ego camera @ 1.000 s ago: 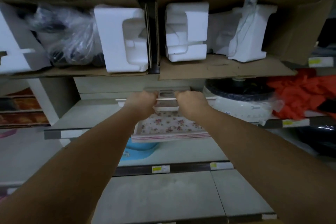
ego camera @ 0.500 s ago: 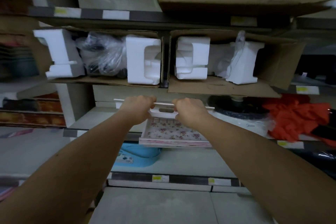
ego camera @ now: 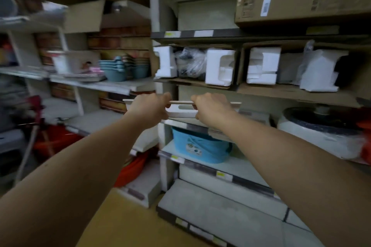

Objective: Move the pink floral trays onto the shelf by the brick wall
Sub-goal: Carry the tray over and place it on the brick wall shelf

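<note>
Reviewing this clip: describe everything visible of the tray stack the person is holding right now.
The tray stack is held out in front of the shelving at about chest height, seen nearly edge-on, so the floral lining is hidden. What shows is a whitish end wall with an oblong handle cut-out and a thin pale top rim running level. The left hand and the right hand each grip that rim, either side of the cut-out. It looks like painted wood or board. How many trays it holds cannot be told.

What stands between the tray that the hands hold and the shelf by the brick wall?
Both hands, left and right, grip the tray in open air. The white shelf post stands behind it, not across the way left. On the shelf itself, blue tubs and flat trays take up room.
</note>
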Demonstrator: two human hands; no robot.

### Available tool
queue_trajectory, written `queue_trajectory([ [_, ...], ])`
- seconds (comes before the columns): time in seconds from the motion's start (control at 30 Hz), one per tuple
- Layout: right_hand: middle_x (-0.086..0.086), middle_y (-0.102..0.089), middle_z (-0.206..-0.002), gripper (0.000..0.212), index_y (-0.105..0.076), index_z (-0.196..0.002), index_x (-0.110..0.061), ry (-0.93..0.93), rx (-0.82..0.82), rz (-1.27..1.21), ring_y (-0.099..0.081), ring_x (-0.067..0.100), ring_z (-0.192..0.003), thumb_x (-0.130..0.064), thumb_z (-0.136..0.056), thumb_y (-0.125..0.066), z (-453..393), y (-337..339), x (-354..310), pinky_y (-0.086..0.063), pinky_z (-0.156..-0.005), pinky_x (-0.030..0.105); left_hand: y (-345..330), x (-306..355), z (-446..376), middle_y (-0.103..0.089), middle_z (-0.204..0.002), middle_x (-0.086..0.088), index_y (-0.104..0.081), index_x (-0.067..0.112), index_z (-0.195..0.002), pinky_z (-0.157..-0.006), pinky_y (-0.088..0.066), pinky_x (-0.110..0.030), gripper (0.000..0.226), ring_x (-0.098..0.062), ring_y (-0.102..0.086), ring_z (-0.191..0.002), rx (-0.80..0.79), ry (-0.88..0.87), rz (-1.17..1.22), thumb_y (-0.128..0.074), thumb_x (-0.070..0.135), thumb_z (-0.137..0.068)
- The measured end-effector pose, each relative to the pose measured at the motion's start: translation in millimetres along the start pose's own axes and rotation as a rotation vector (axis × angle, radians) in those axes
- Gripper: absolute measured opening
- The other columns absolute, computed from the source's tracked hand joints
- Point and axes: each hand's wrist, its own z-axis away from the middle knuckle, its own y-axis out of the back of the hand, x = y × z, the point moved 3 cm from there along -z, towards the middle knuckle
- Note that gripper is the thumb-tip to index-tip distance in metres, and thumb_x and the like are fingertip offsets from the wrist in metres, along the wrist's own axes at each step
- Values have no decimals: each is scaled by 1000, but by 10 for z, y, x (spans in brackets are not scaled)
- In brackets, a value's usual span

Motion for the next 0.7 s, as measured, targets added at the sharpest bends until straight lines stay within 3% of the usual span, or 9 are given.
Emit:
queue_trajectory([
  [0.23, 11, -63, -121, 28, -53, -120, -13, 127, 92, -104, -59, 30, -112, -5, -93, -49, -10, 357, -840, -40, -74, 31, 466, -646, 666, -62, -118, -5, -46, 18, -120, -70, -34, -29, 31, -27, -59, -106, -15, 170, -207, -55, 30, -92],
  [0.37, 10, -63, -119, 29, -52, -120, -15, 206, 119, -116, -60, 29, -110, -8, -92, -52, -181, 450, -1271, -43, -73, 32, 560, -1066, 901, -64, -117, -1, -46, 21, -125, -74, -44, -32, 37, -24, -61, -105, -25, 253, -230, -58, 29, -91],
  [0.53, 10, -64, -118, 25, -52, -119, -15, 273, 164, -183, -61, 29, -107, -14, -94, -56, -612, 415, -1836, -46, -78, 33, 556, -1669, 1009, -65, -113, 3, -46, 21, -121, -65, -32, -28, 29, -21, -61, -103, -9, 348, -312, -54, 23, -93],
  [0.7, 11, -63, -119, 31, -50, -124, -12, 346, 190, -194, -62, 30, -108, -3, -94, -49, -1299, 330, -2467, -48, -80, 36, 377, -2516, 912, -63, -111, -1, -46, 21, -119, -67, -36, -28, 29, -22, -61, -101, -23, 458, -323, -55, 24, -92],
])
